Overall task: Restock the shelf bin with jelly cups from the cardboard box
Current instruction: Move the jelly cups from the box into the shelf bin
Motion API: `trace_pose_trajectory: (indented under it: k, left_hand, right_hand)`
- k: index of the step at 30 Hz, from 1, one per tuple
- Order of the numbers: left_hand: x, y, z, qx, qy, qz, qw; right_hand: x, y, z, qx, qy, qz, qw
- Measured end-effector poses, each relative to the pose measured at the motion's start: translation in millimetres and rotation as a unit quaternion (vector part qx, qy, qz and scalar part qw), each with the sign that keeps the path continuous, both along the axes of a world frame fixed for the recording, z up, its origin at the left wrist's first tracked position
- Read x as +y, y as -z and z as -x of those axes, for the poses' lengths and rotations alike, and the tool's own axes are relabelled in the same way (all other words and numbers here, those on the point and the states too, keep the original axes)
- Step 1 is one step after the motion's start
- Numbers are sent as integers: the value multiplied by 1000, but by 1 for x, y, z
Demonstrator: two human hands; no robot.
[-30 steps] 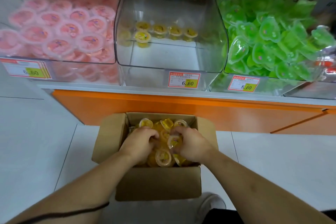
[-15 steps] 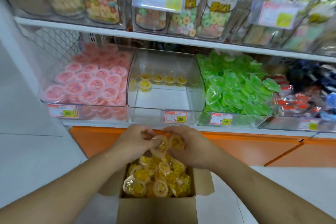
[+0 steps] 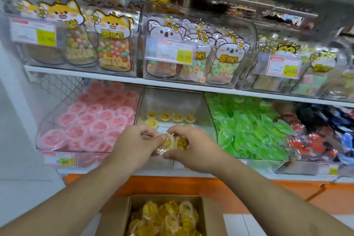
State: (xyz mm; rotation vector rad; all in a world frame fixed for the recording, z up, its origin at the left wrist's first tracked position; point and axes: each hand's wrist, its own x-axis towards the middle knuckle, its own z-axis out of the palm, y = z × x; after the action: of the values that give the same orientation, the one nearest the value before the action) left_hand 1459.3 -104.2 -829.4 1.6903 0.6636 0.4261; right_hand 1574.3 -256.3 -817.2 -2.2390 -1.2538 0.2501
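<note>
Two hands meet at frame centre, cupped round a small cluster of yellow jelly cups (image 3: 170, 142). Left hand (image 3: 134, 144): fingers curled, thumb and forefinger pinching the cluster's left edge. Right hand (image 3: 191, 147): fingers curled over the top and right side, thumb under the near edge. The cluster is held in front of the clear shelf bin (image 3: 173, 101), middle of the lower shelf, about level with its front opening.

Bin nearly bare: one short row of yellow cups (image 3: 170, 117) at the back, one more just in front on the left.

Cardboard box (image 3: 115, 214) at bottom centre, flaps open, packed with yellow jelly cups (image 3: 164, 218).

Left neighbour bin: pink jelly cups (image 3: 92, 122), piled high. Right neighbour bin: green heart-shaped jellies (image 3: 247, 128). Price tag (image 3: 60, 159) below the pink bin, digits blurred.

Upper shelf: clear bins of candy pouches with cartoon animal headers (image 3: 113, 44), white-and-yellow price cards clipped on the fronts. Orange base panel (image 3: 325, 195) runs under the lower shelf.
</note>
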Motion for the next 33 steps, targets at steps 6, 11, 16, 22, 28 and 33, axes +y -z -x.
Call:
trace_pose_trajectory:
  k: [6,11,16,22,28,33]
  left_hand:
    - [22,6,-11,82,59,-340,935]
    - [58,29,-13,30,115,-540,834]
    - [73,53,-17,93,124,-547,822]
    - [74,49,-16,127,137,-562,805]
    - [72,44,-13,139,147,-557,805]
    - [72,43,-11,146,152,-551,807]
  right_hand:
    - [40,31,-53,1,39,43,998]
    - [65,79,-93,-25,48,189,980]
    - [77,88,-105,-36,40,243,969]
    - [65,80,-102,-56,51,259,963]
    - [51,75,-87,-71,39,219,972]
    - [50,74,-92,-48,20,292,955]
